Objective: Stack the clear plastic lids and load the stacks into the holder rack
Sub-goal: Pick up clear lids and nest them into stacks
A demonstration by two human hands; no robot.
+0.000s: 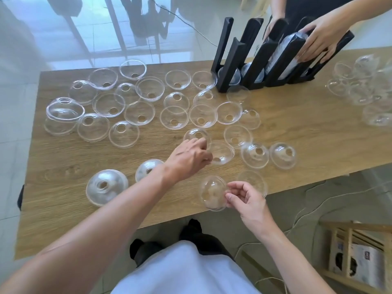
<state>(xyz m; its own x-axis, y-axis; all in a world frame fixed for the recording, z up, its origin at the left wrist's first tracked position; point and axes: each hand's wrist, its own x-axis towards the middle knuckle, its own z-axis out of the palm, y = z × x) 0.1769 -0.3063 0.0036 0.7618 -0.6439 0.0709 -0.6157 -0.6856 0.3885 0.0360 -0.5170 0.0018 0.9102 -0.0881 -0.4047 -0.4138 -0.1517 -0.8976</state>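
Several clear dome lids (140, 113) lie scattered over the wooden table (307, 132). My left hand (188, 158) reaches forward, its fingers curled onto the rim of a lid (221, 152) lying near the table's middle. My right hand (246, 200) pinches another clear lid (212, 193) by its edge, tilted, above the table's near edge. The black holder rack (261, 62) stands at the far side, with a stack of lids (286, 52) in one slot.
Another person's hands (320, 39) hold the stack in the rack. More lids (364, 85) cluster at the far right. Short stacks (106, 186) sit near my left forearm. A wooden crate (358, 257) and cables lie on the floor at the right.
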